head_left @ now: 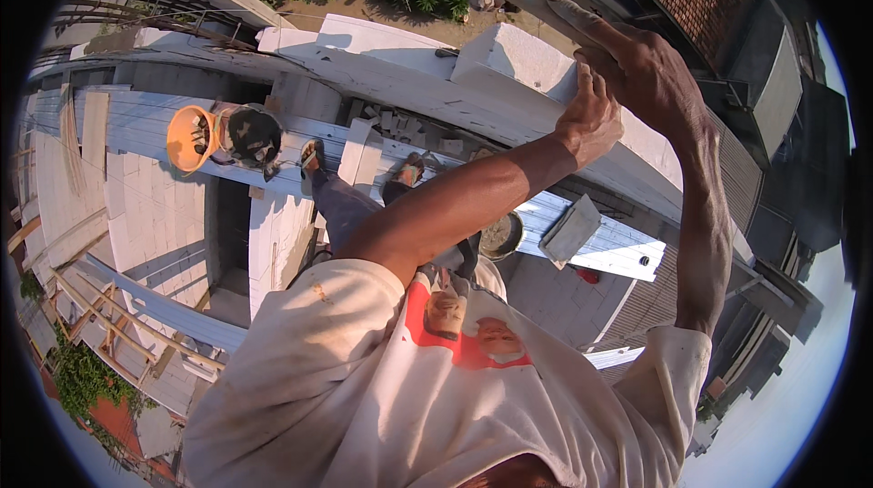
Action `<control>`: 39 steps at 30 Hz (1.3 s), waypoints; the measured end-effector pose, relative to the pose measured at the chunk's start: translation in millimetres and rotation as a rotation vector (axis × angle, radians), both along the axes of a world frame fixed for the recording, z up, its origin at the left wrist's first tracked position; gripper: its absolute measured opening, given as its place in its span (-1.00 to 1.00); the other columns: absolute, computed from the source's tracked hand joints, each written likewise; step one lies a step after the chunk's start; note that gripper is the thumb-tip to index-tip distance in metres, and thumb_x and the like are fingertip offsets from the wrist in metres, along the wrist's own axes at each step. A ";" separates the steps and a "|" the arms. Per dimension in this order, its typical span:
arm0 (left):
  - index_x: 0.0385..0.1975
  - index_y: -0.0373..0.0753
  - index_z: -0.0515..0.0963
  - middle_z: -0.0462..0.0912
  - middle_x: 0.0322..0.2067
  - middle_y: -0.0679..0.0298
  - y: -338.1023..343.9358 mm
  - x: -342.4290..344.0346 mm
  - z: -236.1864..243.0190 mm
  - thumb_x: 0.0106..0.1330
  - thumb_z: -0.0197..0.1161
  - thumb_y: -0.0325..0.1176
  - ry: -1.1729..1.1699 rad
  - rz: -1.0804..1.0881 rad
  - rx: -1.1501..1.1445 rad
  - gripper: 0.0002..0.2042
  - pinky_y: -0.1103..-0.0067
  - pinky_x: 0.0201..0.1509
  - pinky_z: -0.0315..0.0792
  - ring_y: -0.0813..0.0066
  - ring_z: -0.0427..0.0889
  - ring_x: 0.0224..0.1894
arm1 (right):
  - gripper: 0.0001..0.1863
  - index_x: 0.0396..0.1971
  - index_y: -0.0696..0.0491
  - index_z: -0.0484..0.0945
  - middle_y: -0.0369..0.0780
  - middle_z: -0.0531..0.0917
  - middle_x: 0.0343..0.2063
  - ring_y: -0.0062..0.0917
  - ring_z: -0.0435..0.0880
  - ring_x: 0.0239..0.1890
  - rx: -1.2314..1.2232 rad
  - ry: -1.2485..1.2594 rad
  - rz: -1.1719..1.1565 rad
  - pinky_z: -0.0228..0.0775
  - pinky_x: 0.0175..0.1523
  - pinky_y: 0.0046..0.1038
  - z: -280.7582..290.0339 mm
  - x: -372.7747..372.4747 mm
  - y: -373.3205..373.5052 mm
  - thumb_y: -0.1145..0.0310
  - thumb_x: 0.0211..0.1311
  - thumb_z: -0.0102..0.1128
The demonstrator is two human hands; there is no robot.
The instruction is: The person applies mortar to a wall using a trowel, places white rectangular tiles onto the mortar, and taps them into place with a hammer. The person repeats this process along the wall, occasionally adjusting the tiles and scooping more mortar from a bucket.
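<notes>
Fingers (pixel 589 88) beside chalky-white, sharp-edged rectangular block (pixel 516 60)

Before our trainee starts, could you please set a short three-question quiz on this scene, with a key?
1. Which colour is the round bucket beside the dark round bucket? A) green B) orange C) blue
2. True or false: both of the person's hands are inside the buckets.
3. How many of the person's feet show?

Key:
1. B, the orange round bucket.
2. False: the bare left hand and bare right hand are up by the long white block wall.
3. Two feet.
</notes>
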State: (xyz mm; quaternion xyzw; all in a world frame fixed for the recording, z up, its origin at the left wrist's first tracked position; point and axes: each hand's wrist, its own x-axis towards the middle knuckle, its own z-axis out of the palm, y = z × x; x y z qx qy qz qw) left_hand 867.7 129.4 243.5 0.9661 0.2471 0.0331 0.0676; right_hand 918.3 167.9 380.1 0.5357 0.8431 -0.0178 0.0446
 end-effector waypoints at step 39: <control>0.52 -0.30 0.21 0.43 0.30 -0.03 18.8 -13.9 -40.5 0.31 0.21 -0.28 -0.031 0.212 0.057 -0.27 -0.15 0.47 0.08 -0.09 0.41 0.29 | -0.36 0.42 -0.02 0.42 -0.05 0.79 -0.11 -0.27 0.81 -0.13 0.514 0.738 -1.076 0.68 -0.09 -0.40 -48.9 54.4 -190.4 0.41 0.35 0.38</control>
